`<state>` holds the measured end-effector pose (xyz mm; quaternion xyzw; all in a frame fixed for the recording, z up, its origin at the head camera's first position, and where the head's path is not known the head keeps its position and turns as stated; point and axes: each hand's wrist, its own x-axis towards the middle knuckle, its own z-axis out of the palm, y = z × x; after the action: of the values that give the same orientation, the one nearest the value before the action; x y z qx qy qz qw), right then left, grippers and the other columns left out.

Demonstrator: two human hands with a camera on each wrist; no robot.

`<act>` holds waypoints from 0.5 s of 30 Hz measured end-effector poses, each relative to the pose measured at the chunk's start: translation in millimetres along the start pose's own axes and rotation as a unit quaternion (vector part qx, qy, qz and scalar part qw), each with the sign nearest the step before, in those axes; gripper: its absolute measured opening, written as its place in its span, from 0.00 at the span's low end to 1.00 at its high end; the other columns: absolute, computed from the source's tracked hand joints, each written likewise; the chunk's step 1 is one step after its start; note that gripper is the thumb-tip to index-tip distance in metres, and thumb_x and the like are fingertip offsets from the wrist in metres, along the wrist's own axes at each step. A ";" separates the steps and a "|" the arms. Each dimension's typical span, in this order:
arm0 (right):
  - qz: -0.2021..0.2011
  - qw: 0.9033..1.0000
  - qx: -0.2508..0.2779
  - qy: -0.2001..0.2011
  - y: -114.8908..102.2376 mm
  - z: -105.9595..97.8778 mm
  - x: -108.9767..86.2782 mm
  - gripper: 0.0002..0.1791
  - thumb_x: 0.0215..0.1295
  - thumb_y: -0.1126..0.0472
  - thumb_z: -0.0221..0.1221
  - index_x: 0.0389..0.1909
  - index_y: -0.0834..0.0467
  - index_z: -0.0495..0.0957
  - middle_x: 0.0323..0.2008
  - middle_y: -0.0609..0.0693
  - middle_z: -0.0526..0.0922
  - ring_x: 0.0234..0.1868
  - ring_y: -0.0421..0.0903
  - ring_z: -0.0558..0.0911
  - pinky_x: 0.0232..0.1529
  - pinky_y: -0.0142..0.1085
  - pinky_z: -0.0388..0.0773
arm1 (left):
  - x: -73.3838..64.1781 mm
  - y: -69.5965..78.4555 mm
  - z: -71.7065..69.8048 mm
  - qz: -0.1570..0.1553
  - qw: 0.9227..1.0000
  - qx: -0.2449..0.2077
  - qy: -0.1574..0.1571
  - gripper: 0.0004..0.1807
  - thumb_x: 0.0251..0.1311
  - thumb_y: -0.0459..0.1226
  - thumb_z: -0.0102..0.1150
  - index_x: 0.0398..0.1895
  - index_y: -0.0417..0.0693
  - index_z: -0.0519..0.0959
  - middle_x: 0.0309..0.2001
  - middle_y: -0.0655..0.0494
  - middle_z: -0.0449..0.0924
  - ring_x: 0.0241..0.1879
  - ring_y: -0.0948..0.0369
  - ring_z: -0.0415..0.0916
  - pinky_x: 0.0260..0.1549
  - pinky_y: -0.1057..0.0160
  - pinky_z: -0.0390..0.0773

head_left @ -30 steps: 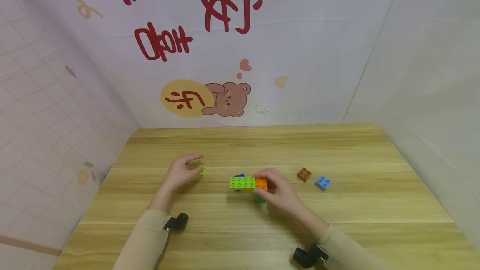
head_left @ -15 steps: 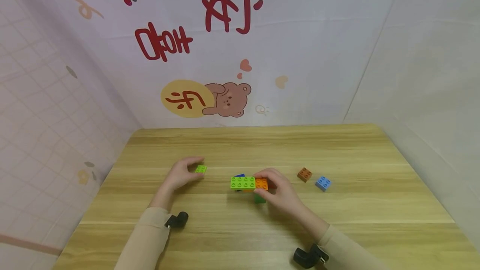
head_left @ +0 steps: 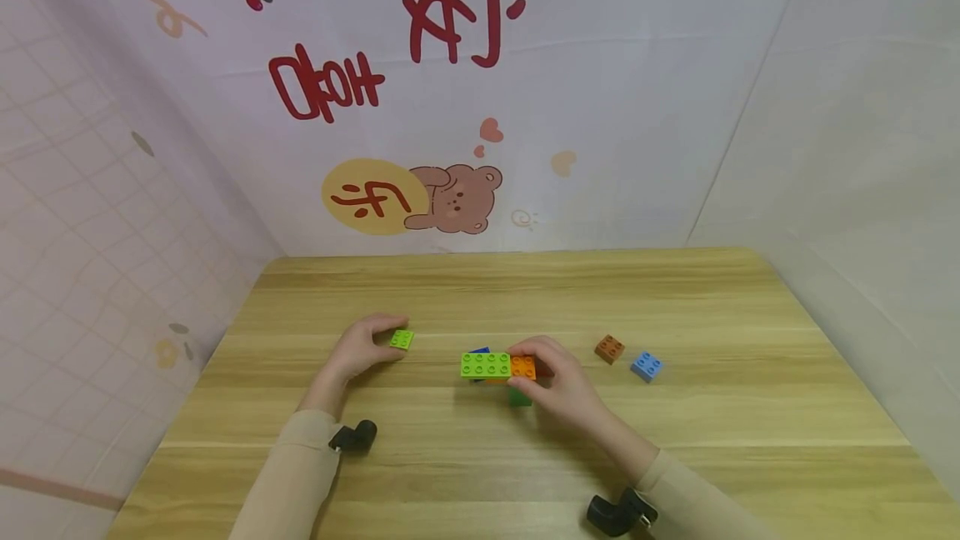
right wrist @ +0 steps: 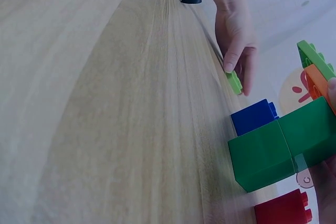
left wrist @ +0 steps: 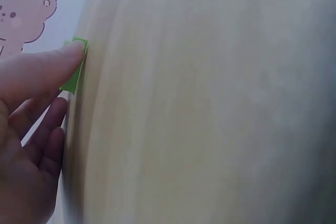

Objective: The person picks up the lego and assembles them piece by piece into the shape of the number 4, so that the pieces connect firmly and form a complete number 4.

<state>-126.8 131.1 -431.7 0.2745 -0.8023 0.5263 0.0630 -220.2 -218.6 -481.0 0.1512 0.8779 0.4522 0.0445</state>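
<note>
My left hand (head_left: 361, 347) pinches a small lime-green building brick (head_left: 402, 340), studs upward, between thumb and fingers at the table's left middle. In the left wrist view the thumb covers part of that brick (left wrist: 75, 72). My right hand (head_left: 561, 382) grips an orange brick (head_left: 523, 367) at the top of a built stack. A long lime-green brick (head_left: 485, 366) sits on that stack and juts out to the left. Lower in it are green bricks (right wrist: 286, 142). A blue brick (right wrist: 254, 117) and a red brick (right wrist: 282, 209) stand on either side of the green ones; whether they are joined is hidden.
To the right of my right hand lie a brown brick (head_left: 609, 348) and a light blue brick (head_left: 647, 367), slightly apart. The wooden table (head_left: 450, 473) ends at a white cloth backdrop (head_left: 637, 90) behind and at both sides.
The small lime-green brick has turned from hollow side up to studs up in my left hand, whose fingers have closed round it. My right hand and the stack stay in place.
</note>
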 end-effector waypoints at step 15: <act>0.002 1.000 -0.001 0.003 1.9 0.6 -0.3 0.18 0.58 0.72 0.68 0.50 0.66 0.79 0.49 0.58 0.80 0.46 0.52 0.79 0.44 0.43 0.83 | -0.8 -5.3 -0.8 0.003 1.000 -0.011 -0.011 0.27 0.49 0.27 0.74 0.56 0.39 0.81 0.59 0.42 0.76 0.63 0.43 0.67 0.67 0.41 0.58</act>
<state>-127.4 131.3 -433.6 0.2714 -0.8032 0.5264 0.0643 -220.8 -222.3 -484.8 0.1585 0.8720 0.4600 0.0539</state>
